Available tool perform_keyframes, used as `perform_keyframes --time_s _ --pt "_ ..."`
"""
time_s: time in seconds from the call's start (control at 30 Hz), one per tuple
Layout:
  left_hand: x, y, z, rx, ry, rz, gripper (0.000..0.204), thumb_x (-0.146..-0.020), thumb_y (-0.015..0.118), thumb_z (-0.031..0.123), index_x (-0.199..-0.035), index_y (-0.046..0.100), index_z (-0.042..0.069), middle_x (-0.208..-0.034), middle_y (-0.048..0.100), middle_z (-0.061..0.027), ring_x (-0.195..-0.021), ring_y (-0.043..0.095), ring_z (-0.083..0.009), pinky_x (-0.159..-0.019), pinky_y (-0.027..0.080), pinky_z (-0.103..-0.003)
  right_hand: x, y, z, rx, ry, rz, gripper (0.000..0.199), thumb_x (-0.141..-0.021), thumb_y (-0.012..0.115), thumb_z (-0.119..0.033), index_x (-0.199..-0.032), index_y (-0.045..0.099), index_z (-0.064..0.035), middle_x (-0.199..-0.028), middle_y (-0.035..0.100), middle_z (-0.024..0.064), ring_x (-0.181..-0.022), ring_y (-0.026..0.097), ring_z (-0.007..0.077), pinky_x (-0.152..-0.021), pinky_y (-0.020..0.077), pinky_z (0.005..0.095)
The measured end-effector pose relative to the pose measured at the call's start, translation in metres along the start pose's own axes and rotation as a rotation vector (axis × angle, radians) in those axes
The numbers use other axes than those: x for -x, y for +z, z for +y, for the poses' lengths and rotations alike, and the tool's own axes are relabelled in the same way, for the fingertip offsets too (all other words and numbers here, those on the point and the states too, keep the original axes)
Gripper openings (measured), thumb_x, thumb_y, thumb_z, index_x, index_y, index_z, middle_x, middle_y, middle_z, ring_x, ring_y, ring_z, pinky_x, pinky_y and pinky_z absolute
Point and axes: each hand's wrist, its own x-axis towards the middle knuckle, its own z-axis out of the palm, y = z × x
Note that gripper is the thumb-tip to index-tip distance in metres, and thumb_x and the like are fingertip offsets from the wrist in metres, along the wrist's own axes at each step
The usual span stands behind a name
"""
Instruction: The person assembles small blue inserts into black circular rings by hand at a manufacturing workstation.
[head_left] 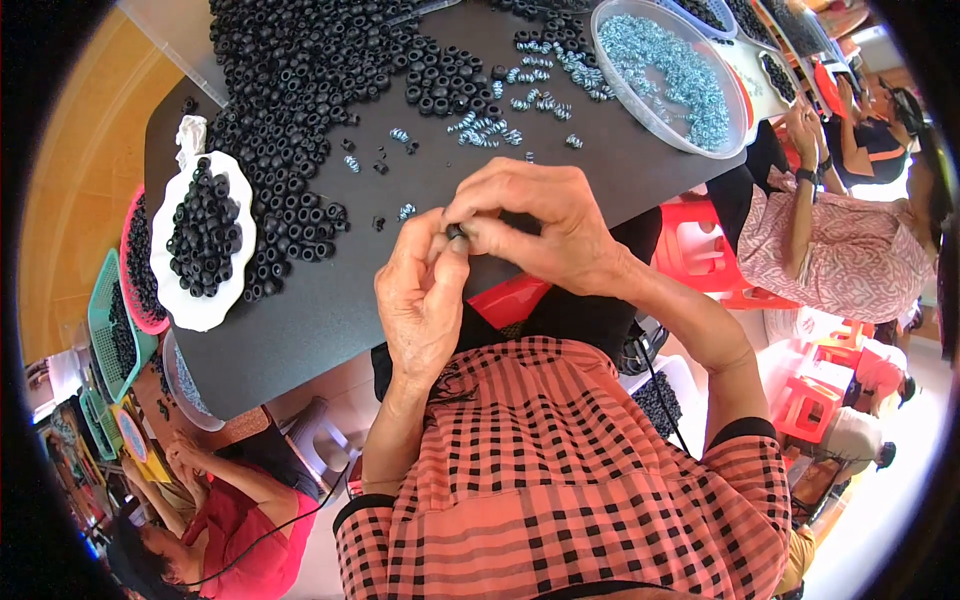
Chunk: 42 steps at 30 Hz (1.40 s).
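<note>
My left hand (418,305) and my right hand (550,225) meet above the table's near edge, fingers closed in a pinch. Between the fingertips shows a small black plastic part (456,232), mostly covered by the fingers, so its exact shape is hidden. Just beyond lie a few loose metal springs (407,212) and tiny black pieces (379,222). Farther off, more springs (485,130) are scattered beside a large heap of black ring-shaped plastic parts (300,110). To the left, similar black parts (205,230) fill a white scalloped plate (192,312).
A clear round tub (655,130) of springs stands at the table's (300,330) far right. Pink (155,322) and green baskets (105,265) sit off the left edge. One person (240,510) works at left, others (840,230) at right, near red stools (695,250).
</note>
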Motion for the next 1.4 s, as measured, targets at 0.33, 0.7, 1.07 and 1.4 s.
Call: perform_keyframes --time_s 0.33,0.7,1.07,1.4 --pt "-0.001 0.001 0.004 0.094 0.03 -0.044 0.015 -0.09 0.052 -0.001 -0.104 0.058 -0.001 -0.08 0.064 0.0 -0.07 0.051 -0.0021 -0.062 0.042 -0.017 0.0 0.005 0.003 -0.163 0.148 0.077 0.017 -0.081 0.062 0.002 -0.097 0.066 0.0001 -0.081 0.062 0.0049 -0.065 0.06 0.0088 -0.059 0.049 0.0225" --pt "0.011 0.005 -0.003 -0.153 0.278 -0.132 0.021 -0.081 0.052 -0.009 -0.1 0.057 -0.003 -0.097 0.062 -0.0115 -0.078 0.067 -0.0157 -0.066 0.051 -0.025 -0.007 -0.012 0.017 -0.089 0.348 0.027 0.013 -0.088 0.056 0.001 -0.097 0.065 0.0024 -0.087 0.062 0.0048 -0.071 0.059 0.0081 -0.065 0.0472 0.022" --pt "0.013 -0.011 0.003 -0.083 0.104 -0.126 0.02 -0.08 0.055 -0.007 -0.099 0.056 -0.003 -0.089 0.062 -0.0121 -0.075 0.066 -0.0188 -0.067 0.051 -0.029 -0.039 0.015 0.021 -0.024 0.114 -0.216 0.016 -0.082 0.061 0.001 -0.097 0.066 0.0001 -0.09 0.067 0.0075 -0.07 0.062 0.0111 -0.061 0.0489 0.0242" --pt "0.018 -0.009 0.001 -0.071 0.209 -0.242 0.024 -0.075 0.059 -0.007 -0.1 0.056 -0.005 -0.086 0.061 -0.0155 -0.069 0.06 -0.0231 -0.063 0.049 -0.032 -0.04 0.014 0.021 -0.062 0.305 -0.035 0.015 -0.081 0.06 -0.002 -0.095 0.067 -0.0016 -0.077 0.063 0.0056 -0.064 0.058 0.0097 -0.06 0.0493 0.0247"
